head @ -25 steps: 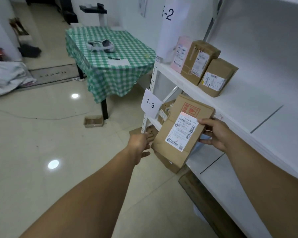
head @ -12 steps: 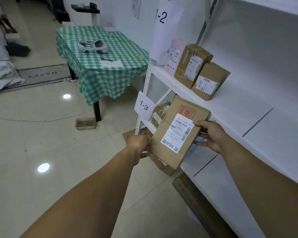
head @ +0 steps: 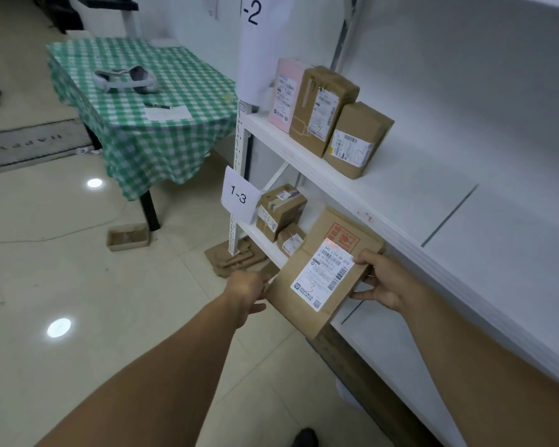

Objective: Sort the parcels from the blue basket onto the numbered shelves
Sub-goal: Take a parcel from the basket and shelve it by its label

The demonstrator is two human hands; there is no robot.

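Observation:
I hold a flat brown cardboard parcel (head: 307, 298) with a white barcode label and a red stamp, tilted, at the front edge of the lower shelf. My left hand (head: 247, 290) grips its left edge. My right hand (head: 381, 282) grips its right edge, thumb on the label's corner. The lower shelf (head: 368, 330) carries the sign 1-3 (head: 238, 198) and two small brown boxes (head: 279, 212) at its left end. The upper shelf (head: 410, 195), signed 1-2 (head: 250, 12), holds a pink parcel (head: 284, 91) and two brown ones (head: 323, 108). The blue basket is out of view.
A table with a green checked cloth (head: 142, 108) stands left of the shelf rack, with a grey headset, a pen and a paper on it. A small open cardboard tray (head: 128, 240) and flattened cardboard (head: 233, 258) lie on the tiled floor by the rack's post.
The view has swung right and closer to the rack. Both hands have carried the flat parcel lower and nearer the 1-3 shelf's front edge.

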